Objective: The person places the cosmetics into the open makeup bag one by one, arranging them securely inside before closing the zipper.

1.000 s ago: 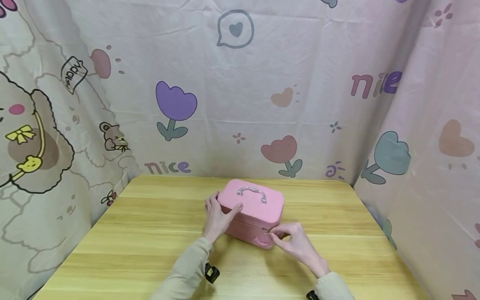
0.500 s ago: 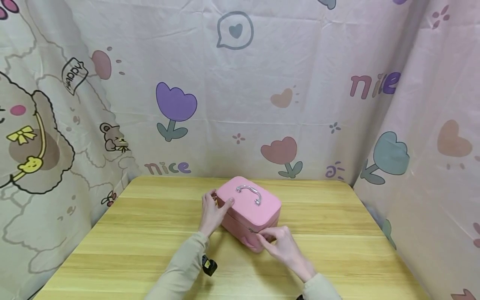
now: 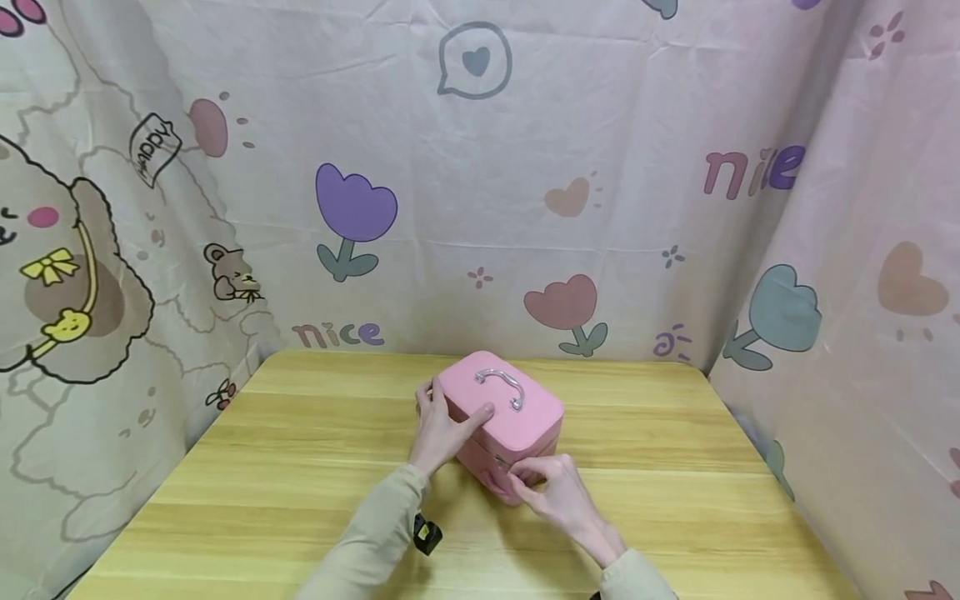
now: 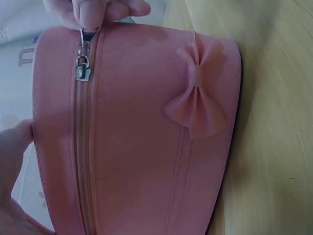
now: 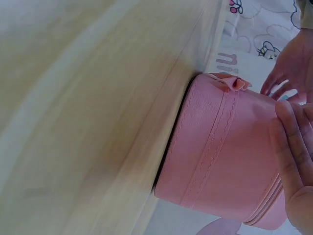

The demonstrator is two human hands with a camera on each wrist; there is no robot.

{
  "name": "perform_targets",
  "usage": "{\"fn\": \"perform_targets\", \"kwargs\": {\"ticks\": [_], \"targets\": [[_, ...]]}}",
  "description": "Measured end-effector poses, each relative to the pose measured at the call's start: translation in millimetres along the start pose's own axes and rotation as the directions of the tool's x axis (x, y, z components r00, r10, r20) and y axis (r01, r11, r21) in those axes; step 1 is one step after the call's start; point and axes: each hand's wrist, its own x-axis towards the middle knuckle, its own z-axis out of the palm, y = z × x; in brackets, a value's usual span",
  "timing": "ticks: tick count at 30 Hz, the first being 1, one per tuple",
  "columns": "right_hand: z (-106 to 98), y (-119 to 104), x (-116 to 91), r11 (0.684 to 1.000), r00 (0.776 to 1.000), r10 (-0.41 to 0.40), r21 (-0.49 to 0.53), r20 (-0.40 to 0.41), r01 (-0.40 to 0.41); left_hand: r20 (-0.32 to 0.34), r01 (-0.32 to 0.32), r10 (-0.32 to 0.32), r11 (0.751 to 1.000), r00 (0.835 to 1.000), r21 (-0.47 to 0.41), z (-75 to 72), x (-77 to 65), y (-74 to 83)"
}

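A pink vanity case with a silver handle on its lid stands upright on the table, turned at an angle. My left hand holds its left end, thumb on the lid and fingers round the far left side. At the near corner my right hand pinches a zipper pull. In the left wrist view a silver zipper slider sits just below those fingertips, and the zipper teeth run down the front beside it. A pink bow decorates the case front.
The light wooden table spreads around the case. Behind it hangs a printed curtain, which also runs along both sides. A black wrist device hangs below the left sleeve.
The case has turned, its near right corner swinging left toward the person. My right hand has moved left with the pull. The left thumb has shifted further right over the lid since half a second ago.
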Motion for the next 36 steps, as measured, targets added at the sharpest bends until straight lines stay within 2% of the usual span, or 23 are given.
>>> {"fn": "perform_targets", "kwargs": {"ticks": [4, 15, 22, 30, 36], "targets": [[1.1, -2.2, 2.2, 1.0, 1.0, 0.015, -0.01, 0.01, -0.015, 0.019, 0.016, -0.015, 1.0, 1.0, -0.008, -2.1, 1.5, 0.5], [8.8, -8.9, 5.4, 0.993, 0.999, 0.021, -0.115, -0.036, -0.025, 0.045, 0.039, -0.036, 0.998, 0.998, -0.059, -2.9, 7.4, 0.3], [12.9, -9.7, 5.4, 0.992, 0.999, -0.002, -0.123, -0.035, -0.002, 0.066, 0.029, -0.024, 0.997, 0.998, -0.075, -2.6, 10.7, -1.5], [13.0, -8.7, 4.3, 0.992, 0.998, -0.045, -0.117, -0.032, 0.041, 0.097, -0.012, 0.024, 0.993, 0.995, -0.121, -4.3, 16.4, -7.9], [8.9, -5.6, 1.2, 0.99, 0.996, -0.081, -0.114, -0.032, 0.077, 0.128, -0.009, 0.025, 0.992, 0.991, -0.123, -8.3, 19.0, -10.4]]}}
